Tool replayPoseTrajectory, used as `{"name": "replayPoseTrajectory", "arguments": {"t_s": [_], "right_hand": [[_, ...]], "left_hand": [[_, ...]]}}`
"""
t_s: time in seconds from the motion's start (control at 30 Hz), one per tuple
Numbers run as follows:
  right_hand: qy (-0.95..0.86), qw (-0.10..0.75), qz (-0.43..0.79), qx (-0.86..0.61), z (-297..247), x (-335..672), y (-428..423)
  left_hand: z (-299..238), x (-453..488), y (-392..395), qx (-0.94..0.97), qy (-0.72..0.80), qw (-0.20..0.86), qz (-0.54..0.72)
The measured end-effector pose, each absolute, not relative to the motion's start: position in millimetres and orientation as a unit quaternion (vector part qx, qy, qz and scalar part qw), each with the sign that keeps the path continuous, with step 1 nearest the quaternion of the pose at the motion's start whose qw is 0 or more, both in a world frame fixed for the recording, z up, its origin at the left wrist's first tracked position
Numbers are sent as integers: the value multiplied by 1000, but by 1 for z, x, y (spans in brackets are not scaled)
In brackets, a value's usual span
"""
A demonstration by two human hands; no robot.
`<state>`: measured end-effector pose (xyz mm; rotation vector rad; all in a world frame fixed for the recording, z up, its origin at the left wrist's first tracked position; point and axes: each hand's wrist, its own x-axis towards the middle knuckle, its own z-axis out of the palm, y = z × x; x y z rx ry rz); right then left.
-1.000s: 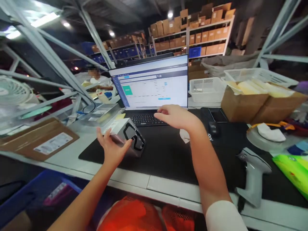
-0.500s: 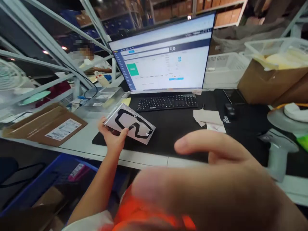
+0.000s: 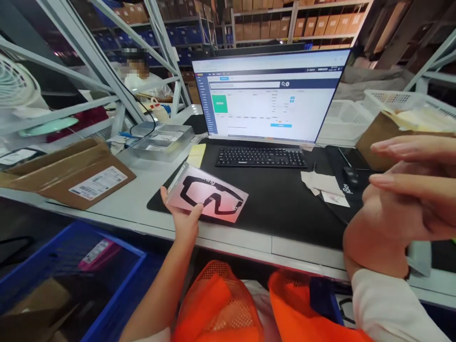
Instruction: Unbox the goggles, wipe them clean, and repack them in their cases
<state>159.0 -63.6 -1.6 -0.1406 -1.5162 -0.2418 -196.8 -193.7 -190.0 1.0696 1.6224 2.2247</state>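
Note:
A white box [image 3: 228, 214] printed with black goggles is tilted above the black desk mat [image 3: 274, 204], and a reddish glow lies across its face. My left hand [image 3: 185, 216] grips its left end, thumb on the printed side. Over the desk's right side, my right hand [image 3: 402, 199] is raised near the camera, fingers stretched out and apart, with nothing seen in it. The barcode scanner [image 3: 419, 259] shows partly behind its wrist. A computer mouse [image 3: 351, 175] and some crumpled paper [image 3: 318, 183] lie on the mat beyond that hand.
A monitor [image 3: 270, 104] stands behind a keyboard [image 3: 261, 157]. To the left are an opened cardboard parcel [image 3: 67, 175] and a grey divided tray [image 3: 164, 145]. Below the desk edge sits a blue crate [image 3: 117, 280]. Another person [image 3: 142, 80] is beyond the metal frame.
My right hand has moved from close before the camera to the right, its fingers now stretched out. The box in my left hand now shows a reddish glow. The view has shifted.

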Motion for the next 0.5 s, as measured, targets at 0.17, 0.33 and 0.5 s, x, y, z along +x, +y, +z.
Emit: {"name": "replayPoseTrajectory", "arguments": {"t_s": [0.17,0.33,0.5], "right_hand": [[-704,690,-144,-87,-1,142,-28],[-804,428,-18,-412,-34,141,58],[-813,332,206,-431,-117,105,14]], "left_hand": [[-189,-216,-198,288,509,190,789],[-156,-235,-187,230,457,307,802],[-127,-235,-142,213,387,411,798]]}}
